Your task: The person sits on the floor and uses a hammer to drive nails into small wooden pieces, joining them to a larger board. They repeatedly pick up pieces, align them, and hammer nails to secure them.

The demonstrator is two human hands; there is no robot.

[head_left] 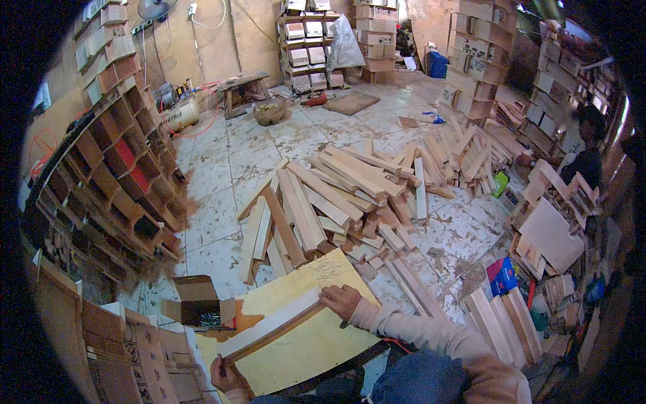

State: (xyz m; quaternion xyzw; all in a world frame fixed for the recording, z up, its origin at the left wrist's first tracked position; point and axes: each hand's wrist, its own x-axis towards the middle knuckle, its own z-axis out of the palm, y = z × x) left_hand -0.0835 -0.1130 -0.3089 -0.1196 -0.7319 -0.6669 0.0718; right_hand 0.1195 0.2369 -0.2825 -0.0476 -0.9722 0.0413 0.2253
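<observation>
You hold a wooden strip (270,323) by its two ends across a yellow board (316,353). The fingers of your right hand (341,301) curl over the far end, just inside the board's right edge; your left hand (227,374) grasps the near end at the left edge. An open box (195,288) sits by the far left corner, and lumber (303,212) lies heaped beyond the far edge.

Beyond the left hand (229,377) and off to its left stand a compartmented wooden rack (99,176), a pale air compressor (182,117) and, higher up, a fan (155,8). Far ahead of the right hand (340,301) lies a red tool (313,101). To that hand's right are a blue-and-red box (502,277) and, farther out, a green packet (500,184).
</observation>
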